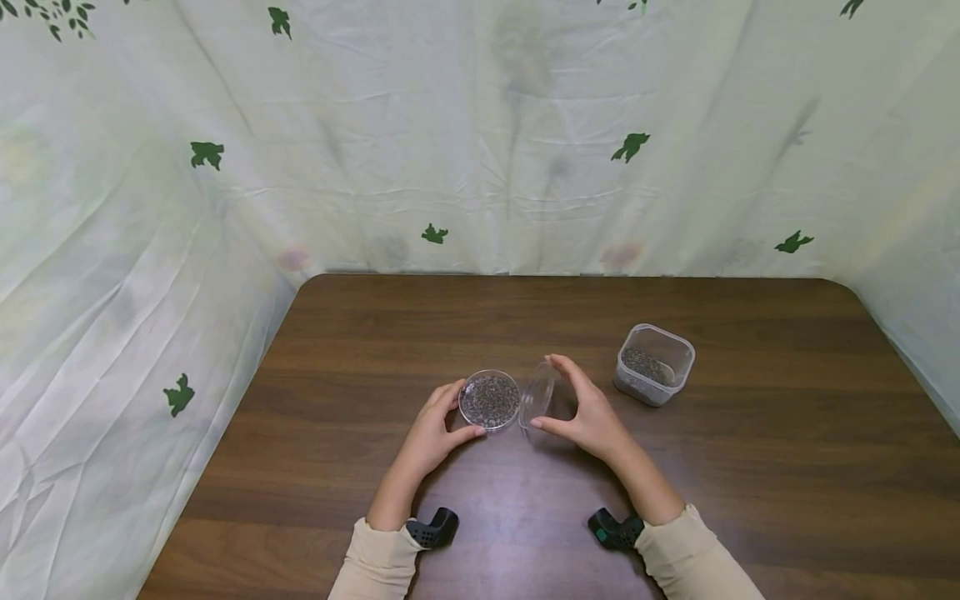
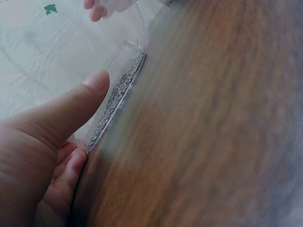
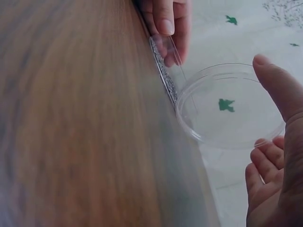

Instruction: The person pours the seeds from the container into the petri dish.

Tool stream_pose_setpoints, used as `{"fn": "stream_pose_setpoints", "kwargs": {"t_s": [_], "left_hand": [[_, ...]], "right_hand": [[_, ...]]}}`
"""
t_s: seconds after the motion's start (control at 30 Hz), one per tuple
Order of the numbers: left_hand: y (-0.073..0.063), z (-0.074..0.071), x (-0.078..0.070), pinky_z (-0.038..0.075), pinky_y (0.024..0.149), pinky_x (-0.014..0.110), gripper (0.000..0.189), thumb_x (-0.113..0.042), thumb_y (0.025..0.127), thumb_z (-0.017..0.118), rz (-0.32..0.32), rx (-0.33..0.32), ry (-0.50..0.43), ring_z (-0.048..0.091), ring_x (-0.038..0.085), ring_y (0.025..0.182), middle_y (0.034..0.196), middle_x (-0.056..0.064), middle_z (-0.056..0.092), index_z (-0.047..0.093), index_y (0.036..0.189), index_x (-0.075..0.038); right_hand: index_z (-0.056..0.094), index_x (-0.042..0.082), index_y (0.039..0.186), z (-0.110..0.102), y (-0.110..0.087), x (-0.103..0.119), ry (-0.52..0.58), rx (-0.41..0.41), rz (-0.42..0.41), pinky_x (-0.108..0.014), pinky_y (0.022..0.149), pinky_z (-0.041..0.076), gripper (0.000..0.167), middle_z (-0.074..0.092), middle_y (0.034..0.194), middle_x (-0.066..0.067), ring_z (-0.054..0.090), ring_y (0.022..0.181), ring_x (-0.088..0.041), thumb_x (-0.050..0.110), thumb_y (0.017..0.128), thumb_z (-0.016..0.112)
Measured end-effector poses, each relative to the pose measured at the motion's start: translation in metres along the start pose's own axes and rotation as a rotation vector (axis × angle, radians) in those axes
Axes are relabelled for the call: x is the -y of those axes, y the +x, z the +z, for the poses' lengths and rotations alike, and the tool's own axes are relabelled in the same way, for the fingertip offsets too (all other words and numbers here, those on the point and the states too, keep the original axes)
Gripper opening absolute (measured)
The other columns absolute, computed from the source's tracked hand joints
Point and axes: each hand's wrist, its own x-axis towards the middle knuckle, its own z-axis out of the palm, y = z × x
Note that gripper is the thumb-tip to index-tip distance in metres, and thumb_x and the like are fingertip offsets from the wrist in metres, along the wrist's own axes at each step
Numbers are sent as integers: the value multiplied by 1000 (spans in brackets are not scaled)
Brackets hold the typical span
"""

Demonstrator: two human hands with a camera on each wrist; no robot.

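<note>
A round clear petri dish (image 1: pixel 489 372) lies flat on the table, its bottom covered with dark grey granules (image 1: pixel 489 402). My left hand (image 1: pixel 431 433) holds it by the left side, thumb at the near edge and fingers at the far edge. To the right of the dish, my right hand (image 1: pixel 596 417) grips a clear petri dish lid (image 1: pixel 536 398) between thumb and fingers. The lid is tilted steeply on edge, its lower rim close beside the dish. Seen from the right wrist, the lid (image 3: pixel 236 125) is see-through and holds nothing.
A square clear plastic tub (image 1: pixel 636 388) stands behind and right of my right hand, with more grey granules (image 1: pixel 643 363) inside. The brown wooden table (image 1: pixel 300 467) runs back to a pale curtain (image 1: pixel 480 167) with green leaf-like shapes.
</note>
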Motion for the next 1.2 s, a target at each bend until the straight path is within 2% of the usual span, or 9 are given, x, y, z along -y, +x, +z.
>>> {"fn": "stream_pose_setpoints", "kwargs": {"t_s": [0.3,0.6,0.83,1.2], "left_hand": [[0,0,0,40,92,37,77,-24,67,79,-5,1,3,53,27,104,123,15,47,42,131,1],[1,0,0,40,92,37,78,-24,67,79,-12,2,3,53,26,104,122,16,47,42,131,1],[0,0,-1,40,93,37,78,-24,67,79,-15,4,14,53,26,105,123,16,47,42,131,1],[1,0,-1,40,92,37,77,-23,67,79,-19,3,10,53,27,105,123,16,46,42,131,2]], "right_hand": [[30,11,138,5,4,4,43,21,35,-42,102,27,93,38,137,-5,34,125,-23,27,62,82],[30,-5,134,2,9,39,81,66,30,-48,100,27,92,35,135,-22,34,123,-35,8,60,83],[27,-4,136,7,11,36,128,92,41,-42,102,27,95,31,138,-20,31,125,-32,7,60,83],[18,-1,140,14,13,29,256,173,68,-47,101,27,100,21,142,-22,33,123,-36,2,62,81]]}}
